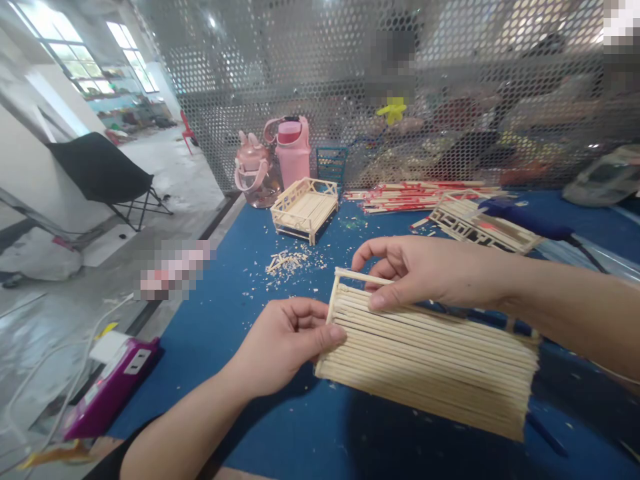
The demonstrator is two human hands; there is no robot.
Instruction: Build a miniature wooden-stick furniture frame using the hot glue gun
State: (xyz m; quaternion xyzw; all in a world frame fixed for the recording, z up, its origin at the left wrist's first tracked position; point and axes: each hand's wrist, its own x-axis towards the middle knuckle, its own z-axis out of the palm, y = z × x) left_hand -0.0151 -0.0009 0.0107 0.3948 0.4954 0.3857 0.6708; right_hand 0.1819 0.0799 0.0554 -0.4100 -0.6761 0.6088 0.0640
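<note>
A panel of thin wooden sticks (430,363), laid side by side and joined by crosspieces, is tilted above the blue table. My left hand (287,340) pinches its left end, thumb on top and fingers behind the edge. At the upper left of the panel, my right hand (410,270) grips the top stick, thumb on the front; its other fingertips are partly hidden behind. Beyond my hands stands a small stick-built bed frame (305,210), with broken stick bits (287,260) scattered in front of it.
Red-ended sticks (415,197) lie in a pile at the back. Another stick frame (480,220) sits at the right beside a blue corded tool (525,219). Two pink bottles (294,153) stand against a perforated metal screen (325,80). A purple power strip (113,387) is at the left.
</note>
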